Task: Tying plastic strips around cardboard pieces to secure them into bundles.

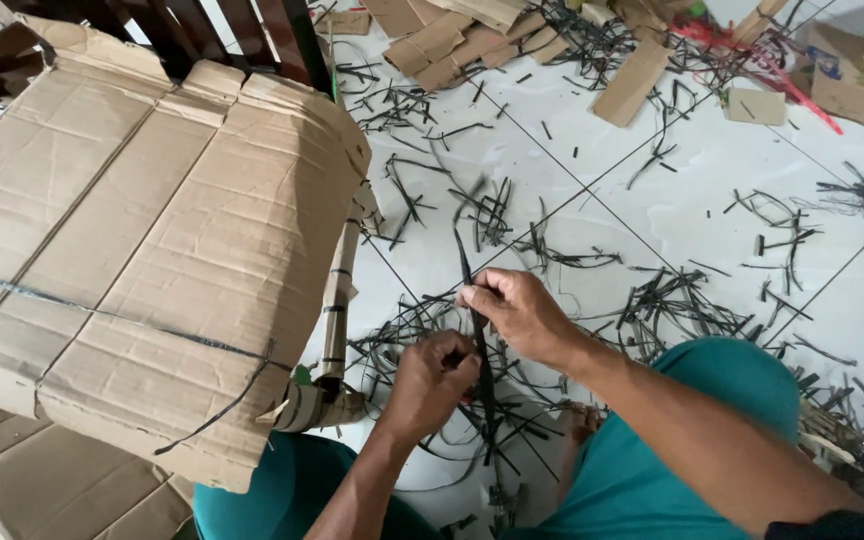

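A strapped cardboard bundle (142, 250) filled the left of the view, at nine o'clock from the left hand (432, 382), whose fingers were closed around the lower part of a black plastic strap (476, 330). The strap ran up toward twelve o'clock, pinched higher up between the closed fingers of the right hand (517, 315). Loose strap offcuts (682, 300) lay on the white tiled floor (712, 180) at three o'clock.

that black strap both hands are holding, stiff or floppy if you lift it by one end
The black strap probably is springy rather than limp: above the right hand it stands nearly straight. Likely very light, being thin and narrow. The left hand pinches it lower down.
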